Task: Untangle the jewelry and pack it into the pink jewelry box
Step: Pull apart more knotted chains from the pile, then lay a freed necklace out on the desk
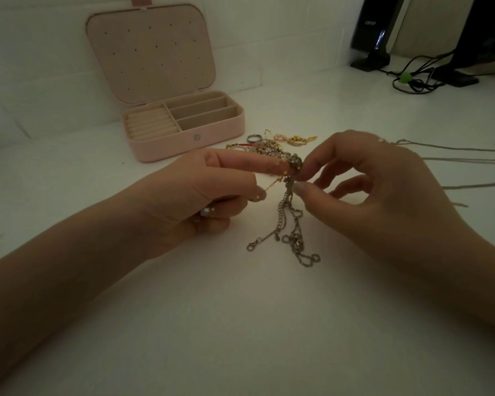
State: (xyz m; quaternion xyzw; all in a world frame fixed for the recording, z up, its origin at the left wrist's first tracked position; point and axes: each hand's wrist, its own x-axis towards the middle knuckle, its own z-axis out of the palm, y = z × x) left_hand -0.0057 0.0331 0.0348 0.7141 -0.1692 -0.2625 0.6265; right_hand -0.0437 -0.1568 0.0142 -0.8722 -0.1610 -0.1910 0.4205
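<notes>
A person's 2 bare hands work over a white surface in dim light. The left hand has its index finger stretched out straight, with a tangled clump of gold and silver chains and pale beads draped over the fingertip; its thumb and curled fingers pinch a thin gold chain that runs up to the clump. The right hand meets it from the other side, its grip a light pinch of fingertips on the edge of the clump, the remaining fingers loosely curled. From the clump several silver link chains hang down and trail onto the surface, 1 ending in a small clasp. Just behind the hands lies a small heap of loose jewelry: a grey metal ring and gold and pink charms. Behind and to the left sits the pink rectangular jewelry box, open, its lid standing upright and dotted with small holes, its base divided into ring rolls on the left and 3 long compartments on the right. Thin silver chains stretch across the surface to the right. In the far right corner stand black speakers with black cables.
</notes>
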